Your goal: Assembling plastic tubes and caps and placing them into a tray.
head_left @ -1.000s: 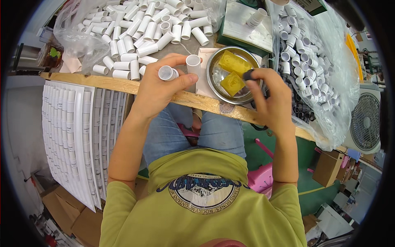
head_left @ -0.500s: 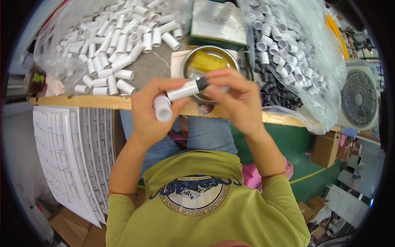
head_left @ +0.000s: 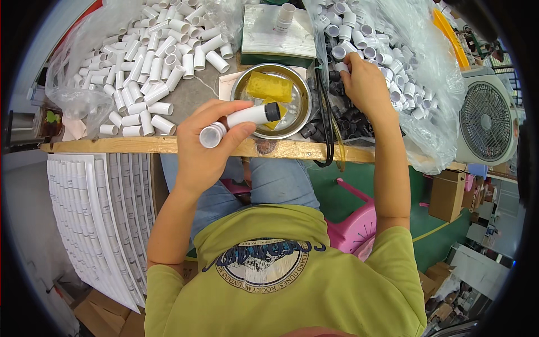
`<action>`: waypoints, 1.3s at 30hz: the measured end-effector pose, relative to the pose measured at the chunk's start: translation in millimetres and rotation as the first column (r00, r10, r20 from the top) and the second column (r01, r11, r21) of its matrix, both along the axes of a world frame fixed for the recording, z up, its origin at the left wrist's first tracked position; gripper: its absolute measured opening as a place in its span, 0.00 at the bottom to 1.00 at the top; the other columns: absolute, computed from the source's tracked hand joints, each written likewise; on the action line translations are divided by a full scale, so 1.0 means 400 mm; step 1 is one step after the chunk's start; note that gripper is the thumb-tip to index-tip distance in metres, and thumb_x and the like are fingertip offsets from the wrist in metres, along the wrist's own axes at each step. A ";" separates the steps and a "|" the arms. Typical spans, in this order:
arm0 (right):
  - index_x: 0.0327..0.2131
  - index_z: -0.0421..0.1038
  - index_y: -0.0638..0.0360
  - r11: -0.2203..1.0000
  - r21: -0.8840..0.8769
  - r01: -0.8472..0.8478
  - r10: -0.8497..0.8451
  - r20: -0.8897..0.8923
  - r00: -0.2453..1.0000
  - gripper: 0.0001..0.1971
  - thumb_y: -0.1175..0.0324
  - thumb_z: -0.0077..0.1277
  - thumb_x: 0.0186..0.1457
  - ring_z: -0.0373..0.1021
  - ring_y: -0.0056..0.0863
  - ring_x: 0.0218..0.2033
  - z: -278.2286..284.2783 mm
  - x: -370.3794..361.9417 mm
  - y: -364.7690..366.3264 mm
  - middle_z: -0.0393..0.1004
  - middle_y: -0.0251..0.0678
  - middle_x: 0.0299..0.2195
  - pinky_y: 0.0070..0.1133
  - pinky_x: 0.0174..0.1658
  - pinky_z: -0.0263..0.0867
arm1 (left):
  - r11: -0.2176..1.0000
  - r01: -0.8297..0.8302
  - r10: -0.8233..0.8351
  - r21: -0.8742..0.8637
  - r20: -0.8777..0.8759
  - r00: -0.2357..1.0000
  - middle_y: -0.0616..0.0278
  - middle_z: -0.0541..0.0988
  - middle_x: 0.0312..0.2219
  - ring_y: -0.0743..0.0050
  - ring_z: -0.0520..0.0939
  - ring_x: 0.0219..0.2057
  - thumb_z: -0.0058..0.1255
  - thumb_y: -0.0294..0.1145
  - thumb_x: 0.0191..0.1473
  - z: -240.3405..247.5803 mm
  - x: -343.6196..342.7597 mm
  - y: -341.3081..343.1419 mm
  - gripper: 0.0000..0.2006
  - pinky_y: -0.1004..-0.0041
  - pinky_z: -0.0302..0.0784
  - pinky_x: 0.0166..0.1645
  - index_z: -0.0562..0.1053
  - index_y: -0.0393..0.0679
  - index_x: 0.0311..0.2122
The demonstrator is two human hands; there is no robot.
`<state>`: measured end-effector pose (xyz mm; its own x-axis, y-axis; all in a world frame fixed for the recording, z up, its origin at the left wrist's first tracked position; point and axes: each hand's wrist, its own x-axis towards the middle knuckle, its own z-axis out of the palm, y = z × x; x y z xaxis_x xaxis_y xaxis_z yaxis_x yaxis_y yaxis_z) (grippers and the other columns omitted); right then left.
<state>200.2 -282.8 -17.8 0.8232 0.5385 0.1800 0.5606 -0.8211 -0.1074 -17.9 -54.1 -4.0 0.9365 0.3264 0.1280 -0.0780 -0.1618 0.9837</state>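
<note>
My left hand (head_left: pixel 197 151) is closed around two white plastic pieces, just in front of the metal bowl. One is a white tube (head_left: pixel 246 117) with a black ring (head_left: pixel 272 112) on its right end; the other is a white tubular piece (head_left: pixel 211 136) with its open mouth showing near the palm. Reaching to the back right, my right hand (head_left: pixel 369 90) has its thumb and fingers around a short white collar (head_left: pixel 341 67) at the edge of a heap. Part of that collar is hidden by the fingers.
A metal bowl (head_left: pixel 307 112) holds yellow blocks and liquid. White tubes (head_left: pixel 149 67) are heaped on the left, white collars (head_left: pixel 393 62) on the right, black rings (head_left: pixel 353 123) nearer. Black cables (head_left: pixel 325 129) hang over the wooden edge (head_left: pixel 168 145). A fan (head_left: pixel 487 121) stands right.
My right hand has left the black ring on the tube and moved right and away to the white collars. My left hand keeps both pieces and has shifted slightly left.
</note>
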 end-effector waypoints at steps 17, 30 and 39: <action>0.49 0.67 0.65 0.501 0.865 -0.014 0.677 -0.382 0.629 0.19 0.80 0.51 0.52 0.68 0.24 0.44 0.072 -0.210 0.070 0.69 0.38 0.42 0.19 0.48 0.66 | 0.892 0.059 -0.093 -0.449 -0.055 0.994 0.62 0.78 0.27 0.83 0.76 0.26 0.56 0.24 0.49 0.003 0.068 -0.029 0.16 0.83 0.71 0.30 0.73 0.32 0.44; 0.42 0.71 0.68 0.797 0.423 -0.430 0.491 -0.040 0.870 0.19 0.68 0.60 0.47 0.68 0.20 0.29 0.087 -0.093 0.110 0.73 0.37 0.29 0.19 0.33 0.64 | 0.948 0.234 -0.233 0.216 -0.034 0.972 0.61 0.79 0.26 0.77 0.79 0.28 0.58 0.27 0.46 0.052 0.251 0.054 0.19 0.78 0.74 0.31 0.74 0.37 0.46; 0.40 0.72 0.66 0.872 0.428 -0.236 0.285 -0.054 0.957 0.19 0.62 0.57 0.48 0.72 0.35 0.25 0.044 0.031 0.214 0.75 0.40 0.23 0.28 0.32 0.67 | 0.957 0.132 -0.092 0.259 -0.159 0.983 0.55 0.80 0.25 0.75 0.80 0.23 0.59 0.33 0.43 0.009 0.427 0.115 0.19 0.77 0.75 0.28 0.75 0.34 0.40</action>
